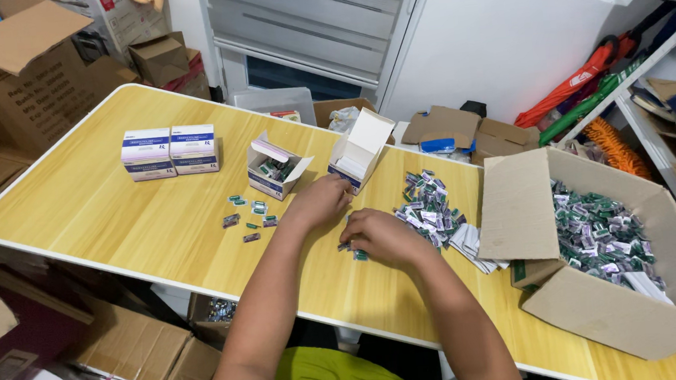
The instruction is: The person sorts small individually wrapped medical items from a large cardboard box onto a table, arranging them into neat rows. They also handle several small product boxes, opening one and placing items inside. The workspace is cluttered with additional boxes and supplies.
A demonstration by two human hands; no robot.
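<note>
A: What is the surface like, and the room around it?

B: The counter point(106, 208) is a pale yellow wood-grain top with a white edge. The room is crowded. Brown cardboard cartons point(23, 74) stand at the far left, a white cabinet point(325, 22) is behind, and folded umbrellas point(587, 82) lean at the far right.

A: What lies on the counter?

B: Two closed white-and-blue boxes point(169, 152) stand side by side at the far left. Near the middle there are two small open boxes point(275, 167), one with its lid up. A few small packets point(247, 213) are scattered in front of them. A bigger heap of green and white packets point(428, 207) is right of the hands, with a stack of white paper slips point(471, 244) just beside it. A large open carton point(600, 250) at the right edge is full of the same packets.

A: And the hands?

B: The left hand point(319, 203) rests on the counter, near the open box, with fingers curled down. I cannot tell if it holds something. The right hand point(382, 235) lies palm down, fingers bent narrow, and it touches some little packets point(352, 251) that show under its fingertips, near the counter's middle.
</note>
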